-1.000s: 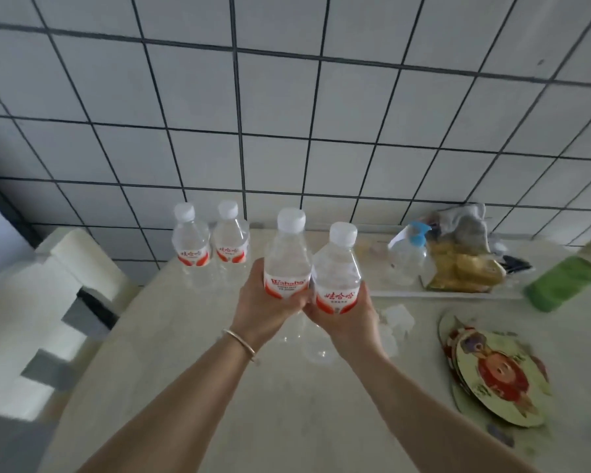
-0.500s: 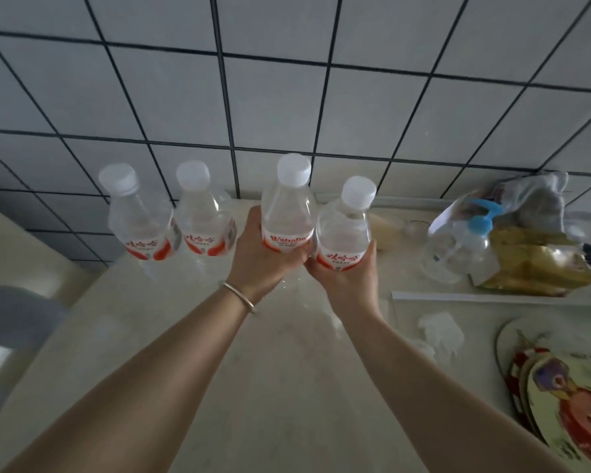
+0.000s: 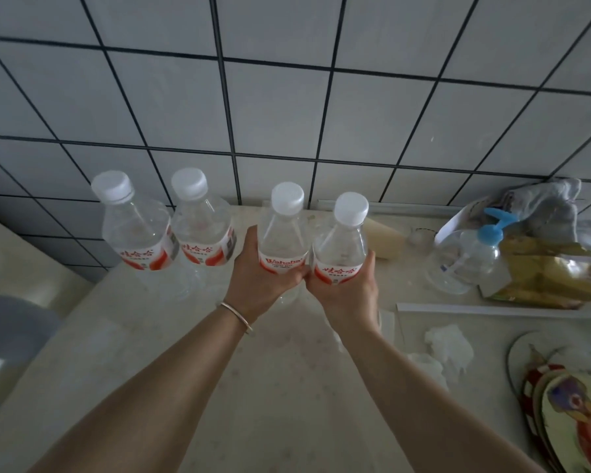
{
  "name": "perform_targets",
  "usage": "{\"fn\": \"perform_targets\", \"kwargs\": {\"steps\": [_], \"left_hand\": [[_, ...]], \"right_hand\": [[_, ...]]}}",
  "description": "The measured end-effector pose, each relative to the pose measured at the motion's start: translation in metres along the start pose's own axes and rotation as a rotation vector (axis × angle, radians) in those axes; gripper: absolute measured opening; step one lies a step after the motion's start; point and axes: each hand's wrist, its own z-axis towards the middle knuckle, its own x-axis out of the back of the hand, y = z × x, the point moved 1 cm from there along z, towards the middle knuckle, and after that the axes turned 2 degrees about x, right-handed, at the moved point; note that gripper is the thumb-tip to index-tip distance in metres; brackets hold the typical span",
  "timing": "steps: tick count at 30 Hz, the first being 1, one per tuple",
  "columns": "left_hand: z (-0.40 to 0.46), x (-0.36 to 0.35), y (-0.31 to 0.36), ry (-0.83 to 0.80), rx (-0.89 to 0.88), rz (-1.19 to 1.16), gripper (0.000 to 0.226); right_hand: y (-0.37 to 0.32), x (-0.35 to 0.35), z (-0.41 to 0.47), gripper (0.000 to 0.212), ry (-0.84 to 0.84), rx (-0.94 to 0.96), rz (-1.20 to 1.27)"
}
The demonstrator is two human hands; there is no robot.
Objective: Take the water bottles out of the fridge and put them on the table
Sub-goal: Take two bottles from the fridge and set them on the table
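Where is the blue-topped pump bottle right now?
In the head view the pump bottle stands on the table at the right, near the tiled wall, beside a gold packet and right of the bottle in the right hand.

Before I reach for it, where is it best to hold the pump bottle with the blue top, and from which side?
Hold the pump bottle round its clear body, below the blue pump. Probably come from the left or front: it seems upright, and the yellow packet crowds its right side.
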Motion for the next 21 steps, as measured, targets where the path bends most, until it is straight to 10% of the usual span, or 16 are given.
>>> {"fn": "perform_targets", "kwargs": {"steps": [9,14,21], "left_hand": [[-0.043,0.008,0.030,-0.052,0.069,-0.005,0.063],[-0.107,0.027,0.053,0.083,0.266,0.058,0.086],[-0.218,0.056,0.106,0.111,0.275,0.157,0.063]], "right_hand": [[-0.006,0.023,-0.033,0.089,-0.045,-0.117,-0.192],[-0.027,0.058,-0.083,0.077,-0.064,-0.067,-0.211],[-0.054,0.107,-0.185,0.068,-0.133,-0.029,-0.200]]}}
